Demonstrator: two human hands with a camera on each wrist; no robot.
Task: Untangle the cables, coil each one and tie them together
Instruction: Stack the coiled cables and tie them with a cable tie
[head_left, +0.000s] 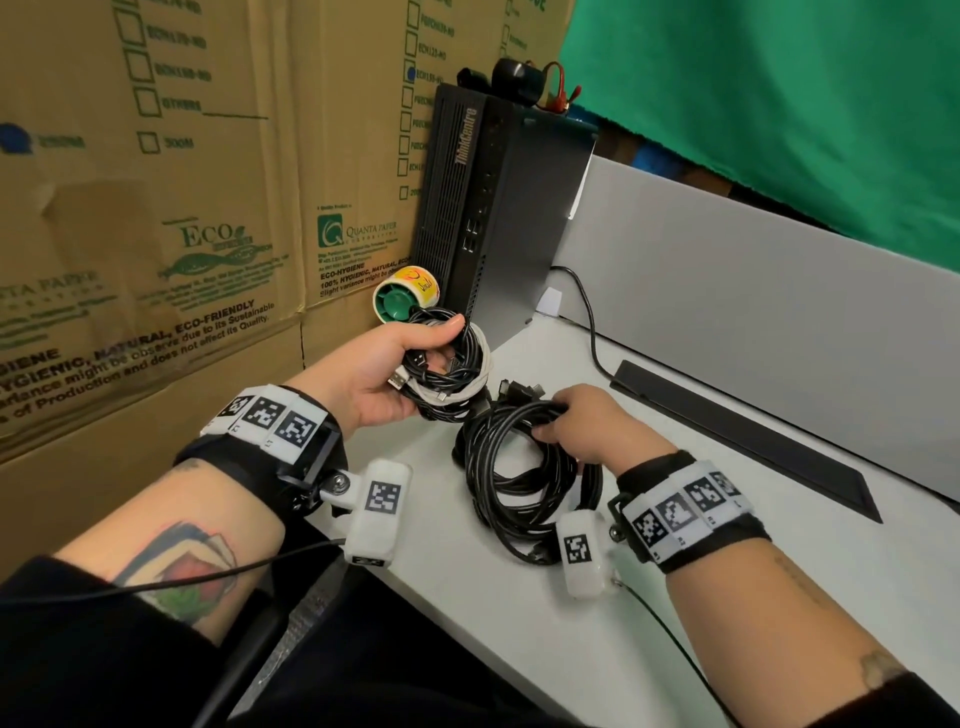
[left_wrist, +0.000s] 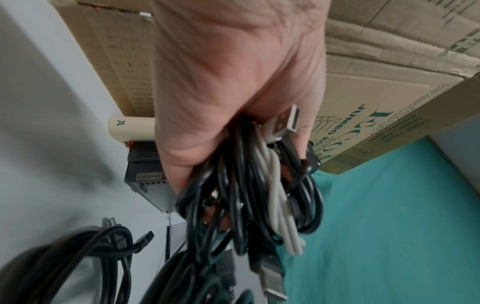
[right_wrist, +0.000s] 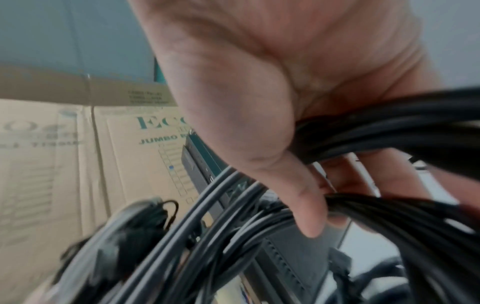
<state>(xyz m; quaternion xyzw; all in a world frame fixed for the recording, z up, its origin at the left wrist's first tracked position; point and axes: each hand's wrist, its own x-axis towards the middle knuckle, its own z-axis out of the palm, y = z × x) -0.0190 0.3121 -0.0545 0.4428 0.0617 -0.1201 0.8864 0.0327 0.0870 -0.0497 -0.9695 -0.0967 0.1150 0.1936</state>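
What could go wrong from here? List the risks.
1. The left hand grips a small coil of black and white cables with a loose USB plug sticking out; the end may slip free and uncoil.
2. The right hand holds only the top of the big black coil; its lower loops sag on the desk and may spread or re-tangle.
3. Neither coil shows a tie yet.
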